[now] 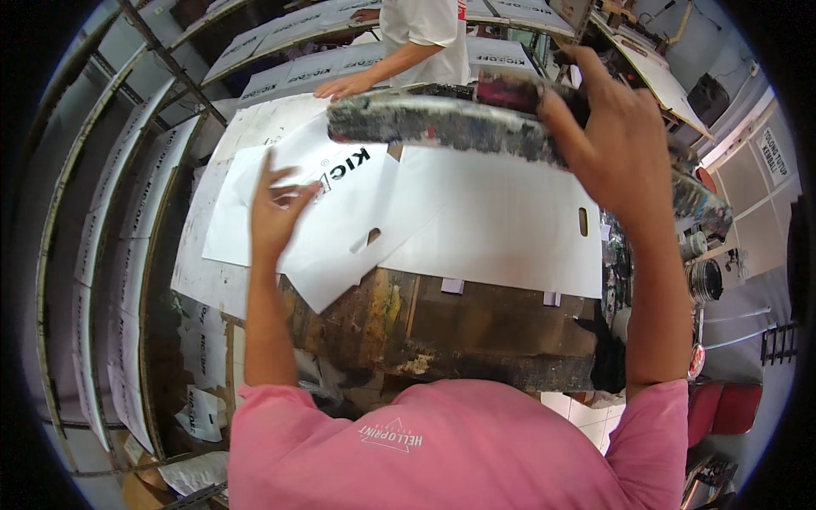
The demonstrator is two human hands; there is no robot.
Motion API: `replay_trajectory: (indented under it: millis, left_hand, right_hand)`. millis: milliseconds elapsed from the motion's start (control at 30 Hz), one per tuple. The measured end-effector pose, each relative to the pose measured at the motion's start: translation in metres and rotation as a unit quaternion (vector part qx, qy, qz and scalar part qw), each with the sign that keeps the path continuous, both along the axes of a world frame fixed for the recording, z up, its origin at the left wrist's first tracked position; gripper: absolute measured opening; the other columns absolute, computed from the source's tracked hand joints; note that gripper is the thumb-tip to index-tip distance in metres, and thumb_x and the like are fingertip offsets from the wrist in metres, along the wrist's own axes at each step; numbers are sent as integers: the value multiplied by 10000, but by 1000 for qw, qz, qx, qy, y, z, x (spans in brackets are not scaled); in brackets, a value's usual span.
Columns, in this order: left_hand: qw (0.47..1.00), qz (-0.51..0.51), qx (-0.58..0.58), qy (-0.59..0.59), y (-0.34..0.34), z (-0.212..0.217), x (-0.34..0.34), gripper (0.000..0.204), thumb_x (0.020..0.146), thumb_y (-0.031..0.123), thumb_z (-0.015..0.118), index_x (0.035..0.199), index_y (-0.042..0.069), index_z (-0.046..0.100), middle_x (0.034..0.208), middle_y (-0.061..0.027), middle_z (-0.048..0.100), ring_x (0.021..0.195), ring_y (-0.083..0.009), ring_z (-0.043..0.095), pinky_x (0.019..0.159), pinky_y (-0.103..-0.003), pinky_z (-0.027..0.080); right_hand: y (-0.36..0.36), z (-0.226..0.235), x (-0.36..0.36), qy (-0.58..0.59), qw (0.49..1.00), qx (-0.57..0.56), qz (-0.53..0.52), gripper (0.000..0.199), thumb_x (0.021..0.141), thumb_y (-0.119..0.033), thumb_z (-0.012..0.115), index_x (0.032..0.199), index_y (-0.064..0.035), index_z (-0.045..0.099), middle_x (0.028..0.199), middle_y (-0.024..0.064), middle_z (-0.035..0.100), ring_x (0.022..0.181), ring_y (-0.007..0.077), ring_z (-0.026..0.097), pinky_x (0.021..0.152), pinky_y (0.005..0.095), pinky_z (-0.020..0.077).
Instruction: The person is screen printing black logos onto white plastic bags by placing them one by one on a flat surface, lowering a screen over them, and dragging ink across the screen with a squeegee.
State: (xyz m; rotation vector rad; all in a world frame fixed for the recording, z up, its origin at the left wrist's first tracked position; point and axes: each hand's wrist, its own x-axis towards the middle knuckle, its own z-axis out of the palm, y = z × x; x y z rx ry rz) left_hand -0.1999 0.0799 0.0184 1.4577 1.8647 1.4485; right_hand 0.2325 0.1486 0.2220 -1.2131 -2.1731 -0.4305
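Observation:
My right hand (616,127) grips the edge of an ink-stained screen printing frame (450,123), its thumb on the near side. The frame is raised above the table and seen nearly edge-on. Below it a blank white bag (501,212) lies flat, with an oval handle slot near its right end. My left hand (279,212) hovers with spread fingers, slightly blurred, over a white bag with black print (340,200); whether it touches the bag I cannot tell. That bag lies askew and overlaps the blank one's left end.
Across the table stands a person in a white shirt (425,42), one hand on a pale board (229,157). Racks (149,238) with printed white bags rise at left and behind. The worktable (365,319) is ink-stained. Cans (704,279) and a red chair (735,408) are at right.

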Motion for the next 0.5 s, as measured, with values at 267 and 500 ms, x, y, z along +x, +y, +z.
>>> replay_trajectory:
  millis: [267,500]
  left_hand:
    - [963,-99,-78,-237,-88,-19,178,1134,580,231,1082,1527,-61,531,1344,-135,690,1249,-231,653,1049,-367,533]
    - [962,9,-88,259,-113,-114,167,870,400,564,1037,1086,97,777,1031,-68,593,1007,-333,558,904,-488,404]
  right_hand:
    - [-71,-138,46,-130,953,-252,107,443,948,-373,760,1289,-93,728,1149,179,679,1063,372,643,958,520,485]
    - [-104,-225,38,-70,918,-377,102,453,882,-342,819,1258,-104,736,1103,81,696,1001,323,660,809,465,589]
